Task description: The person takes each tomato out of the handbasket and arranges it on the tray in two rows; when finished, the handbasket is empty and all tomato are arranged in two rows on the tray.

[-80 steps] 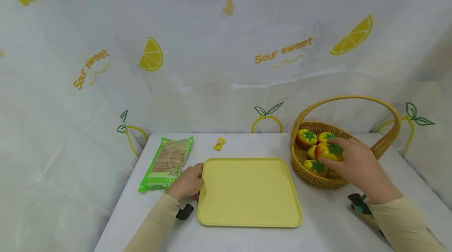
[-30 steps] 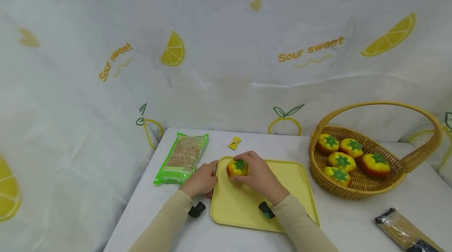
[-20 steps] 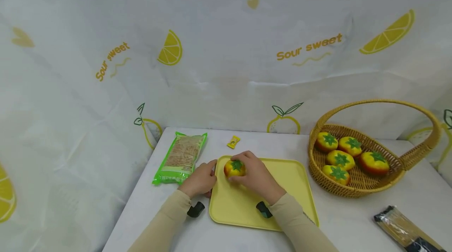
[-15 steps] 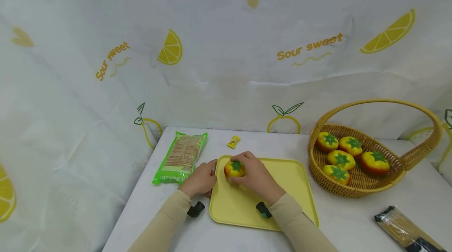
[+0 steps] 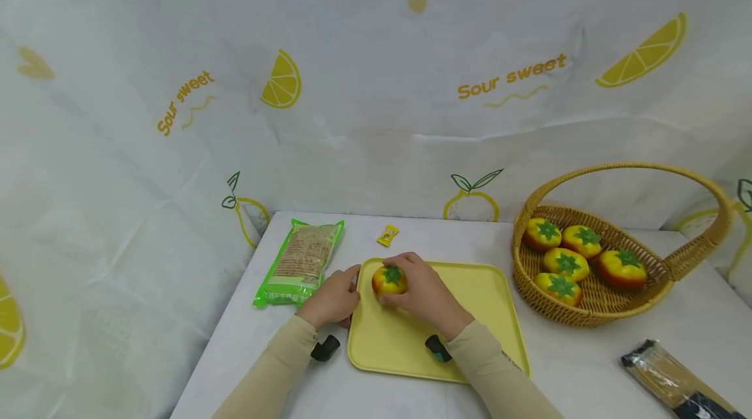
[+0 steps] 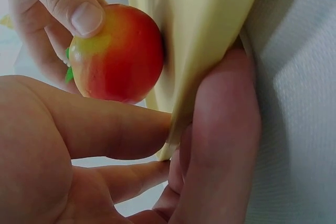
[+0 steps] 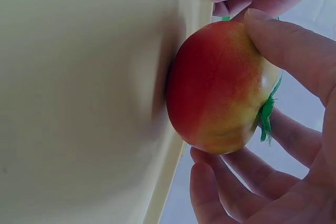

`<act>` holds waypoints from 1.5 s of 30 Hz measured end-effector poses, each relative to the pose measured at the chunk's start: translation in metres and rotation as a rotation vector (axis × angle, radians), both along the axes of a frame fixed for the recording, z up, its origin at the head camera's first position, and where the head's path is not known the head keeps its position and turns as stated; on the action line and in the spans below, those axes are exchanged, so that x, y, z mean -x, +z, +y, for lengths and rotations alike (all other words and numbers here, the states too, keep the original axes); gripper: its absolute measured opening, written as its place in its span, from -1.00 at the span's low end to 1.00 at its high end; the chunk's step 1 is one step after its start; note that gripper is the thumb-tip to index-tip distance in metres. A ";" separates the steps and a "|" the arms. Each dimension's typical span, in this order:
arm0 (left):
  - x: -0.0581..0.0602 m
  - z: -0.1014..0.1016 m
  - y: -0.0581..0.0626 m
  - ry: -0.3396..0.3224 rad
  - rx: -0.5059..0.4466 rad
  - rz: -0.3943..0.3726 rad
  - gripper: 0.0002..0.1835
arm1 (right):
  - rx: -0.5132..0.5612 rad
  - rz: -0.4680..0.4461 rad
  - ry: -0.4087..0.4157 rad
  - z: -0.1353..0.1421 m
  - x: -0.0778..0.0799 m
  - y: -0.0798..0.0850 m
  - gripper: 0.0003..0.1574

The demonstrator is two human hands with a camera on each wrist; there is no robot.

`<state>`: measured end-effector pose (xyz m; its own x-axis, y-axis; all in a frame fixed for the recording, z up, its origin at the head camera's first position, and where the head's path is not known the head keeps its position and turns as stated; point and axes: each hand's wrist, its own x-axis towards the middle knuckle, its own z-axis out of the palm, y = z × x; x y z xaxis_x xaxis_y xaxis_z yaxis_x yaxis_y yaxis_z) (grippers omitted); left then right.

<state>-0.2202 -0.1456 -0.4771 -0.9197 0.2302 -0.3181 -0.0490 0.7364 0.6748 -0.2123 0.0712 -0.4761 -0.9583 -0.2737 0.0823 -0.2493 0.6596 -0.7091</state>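
Observation:
My left hand point(image 5: 331, 298) pinches the left rim of a pale yellow tray point(image 5: 446, 357), thumb on one side and fingers on the other in the left wrist view. Over the tray's upper left part, my right hand point(image 5: 425, 292) holds a red-and-yellow tomato point(image 5: 388, 280) with a green star-shaped top. In the right wrist view, its thumb lies on one side of the tomato point(image 7: 218, 87) and fingertips on the other. The tomato's red underside is right at the tray surface.
On the right stands a wicker basket point(image 5: 593, 318) with a tall handle and several similar tomatoes. A green-edged food packet point(image 5: 302, 262) lies left of the tray, and a small yellow wrapped candy point(image 5: 388, 235) behind it. A clear pack of thin sticks point(image 5: 675, 380) lies front right.
My right hand has carried the tomato from the basket leftward to the tray, and has kept still there over the last second. My left hand has stayed on the tray's rim.

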 end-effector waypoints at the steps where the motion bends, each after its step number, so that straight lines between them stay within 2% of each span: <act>1: 0.000 0.000 0.000 0.000 0.001 -0.002 -0.33 | -0.004 0.001 0.000 0.000 0.000 0.000 -0.23; 15: 0.001 0.001 -0.002 0.006 0.017 -0.003 -0.32 | -0.039 0.005 0.001 0.003 -0.003 0.009 -0.12; 20: -0.001 0.002 -0.003 0.009 0.006 -0.007 -0.31 | -0.034 0.041 -0.008 0.019 -0.010 0.018 -0.13; 27: -0.002 0.001 -0.007 -0.006 -0.023 -0.006 -0.30 | -0.106 0.139 -0.087 0.076 -0.027 0.034 -0.20; 33: -0.001 -0.004 -0.006 -0.005 -0.028 0.007 -0.30 | -0.156 0.185 -0.184 0.134 -0.042 0.051 -0.21; 37: -0.001 -0.007 -0.007 0.002 -0.021 0.008 -0.30 | -0.199 0.206 -0.265 0.170 -0.051 0.054 -0.21; 42: -0.001 -0.006 -0.007 0.001 -0.022 0.001 -0.30 | -0.231 0.178 -0.353 0.208 -0.061 0.053 -0.15; 45: -0.001 -0.003 -0.007 -0.009 -0.022 0.004 -0.30 | -0.240 0.122 -0.402 0.224 -0.067 0.051 -0.09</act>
